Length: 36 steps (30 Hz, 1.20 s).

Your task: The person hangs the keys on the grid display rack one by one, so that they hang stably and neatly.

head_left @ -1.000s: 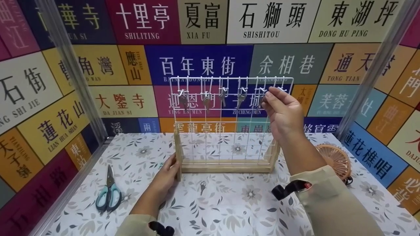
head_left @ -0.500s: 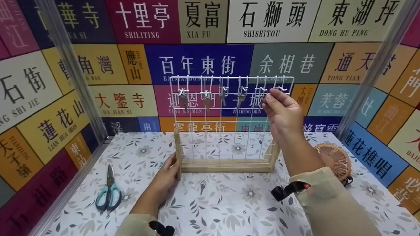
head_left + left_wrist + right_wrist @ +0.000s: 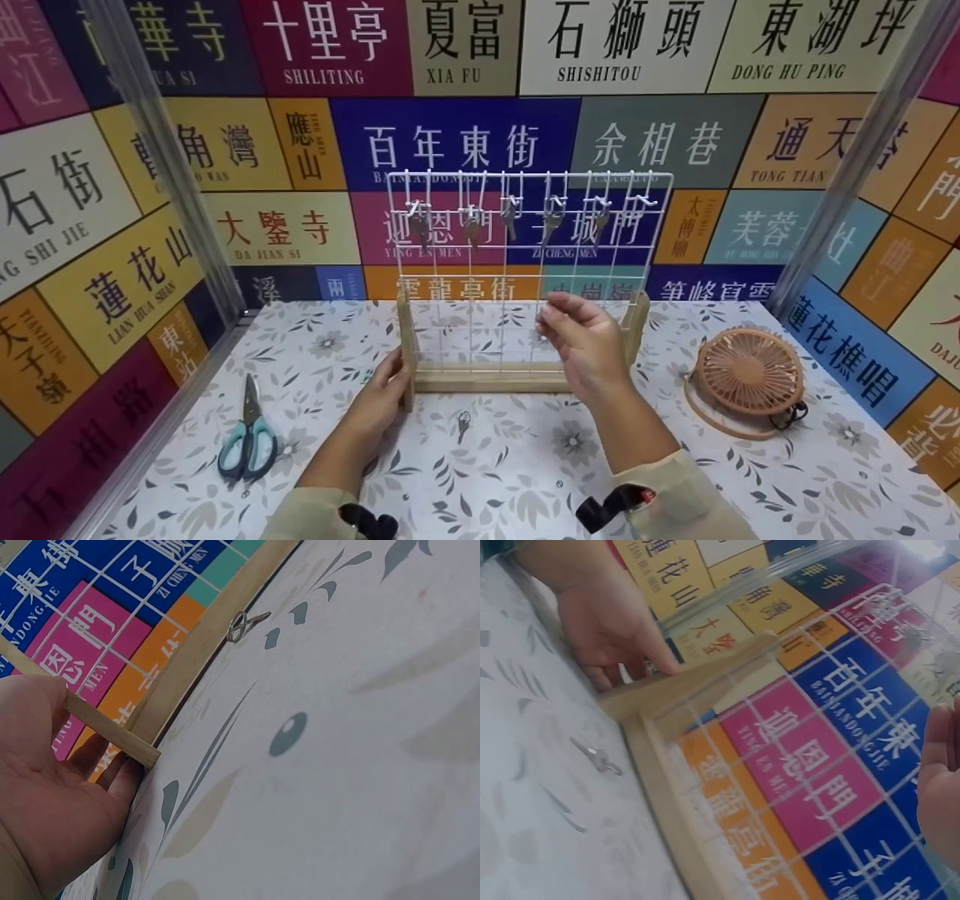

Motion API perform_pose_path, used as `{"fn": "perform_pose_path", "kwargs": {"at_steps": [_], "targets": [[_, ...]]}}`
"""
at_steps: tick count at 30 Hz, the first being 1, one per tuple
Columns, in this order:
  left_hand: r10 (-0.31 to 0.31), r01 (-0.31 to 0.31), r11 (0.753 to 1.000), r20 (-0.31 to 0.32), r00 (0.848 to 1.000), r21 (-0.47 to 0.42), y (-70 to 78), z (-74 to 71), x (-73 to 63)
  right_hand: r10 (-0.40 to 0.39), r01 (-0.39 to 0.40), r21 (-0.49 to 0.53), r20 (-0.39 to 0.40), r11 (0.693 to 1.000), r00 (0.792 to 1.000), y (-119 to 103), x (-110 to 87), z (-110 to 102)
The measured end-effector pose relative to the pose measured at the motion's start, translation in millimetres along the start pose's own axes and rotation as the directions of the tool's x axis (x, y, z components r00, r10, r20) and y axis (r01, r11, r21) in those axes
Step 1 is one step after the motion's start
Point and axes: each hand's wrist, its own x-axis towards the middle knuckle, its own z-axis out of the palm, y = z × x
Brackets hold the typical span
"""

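Note:
A white wire grid rack (image 3: 525, 276) with a wooden stand (image 3: 487, 382) stands upright on the table. Several keys (image 3: 553, 225) hang in a row from its upper hooks; the rightmost hook (image 3: 641, 202) carries no key. My left hand (image 3: 381, 394) grips the left wooden leg (image 3: 112, 727), thumb on one side and fingers on the other. In front of the grid's lower right is my right hand (image 3: 589, 341), its fingers loosely bent and nothing seen between them. One key (image 3: 463, 427) with a ring lies on the table before the stand.
Scissors (image 3: 249, 442) with teal and black handles lie at the left. An orange round fan (image 3: 750, 371) stands right of the rack. Behind rises a wall (image 3: 645, 45) of coloured signs. Leaf-patterned cloth (image 3: 525, 480) covers the table.
My right hand has left the key on the fifth hook and come down and left to the grid's lower part. That key now hangs free. My left hand stays on the leg.

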Motion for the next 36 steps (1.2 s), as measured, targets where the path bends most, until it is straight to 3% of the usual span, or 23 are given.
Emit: {"fn": "perform_pose_path", "kwargs": {"at_steps": [9,19,22,28,31,36], "targets": [[0.011,-0.011,1.0,0.001,1.0,-0.019,-2.3,-0.1,2.1,0.13,-0.123,-0.059,0.13,0.991,0.983,42.6,-8.8,21.7],[0.002,-0.002,1.0,-0.005,1.0,-0.015,-1.4,-1.5,3.2,0.265,-0.231,-0.213,0.144,0.949,0.954,90.2,-9.4,31.3],[-0.013,0.013,1.0,-0.002,1.0,-0.008,-0.6,-1.5,2.9,0.301,-0.244,-0.322,0.139,0.915,0.944,106.4,-10.0,25.1],[-0.016,0.016,1.0,0.001,1.0,-0.019,0.1,0.4,1.4,0.354,-0.206,-0.539,0.186,0.817,0.916,124.8,-15.5,9.6],[-0.001,0.001,1.0,0.005,1.0,-0.026,-0.9,1.4,1.6,0.355,-0.144,-0.619,0.232,0.772,0.906,133.4,-16.7,3.2],[0.007,-0.007,1.0,0.001,1.0,-0.031,-2.4,0.8,2.1,0.309,0.023,-0.718,0.328,0.696,0.893,145.1,-17.4,-2.5]]}}
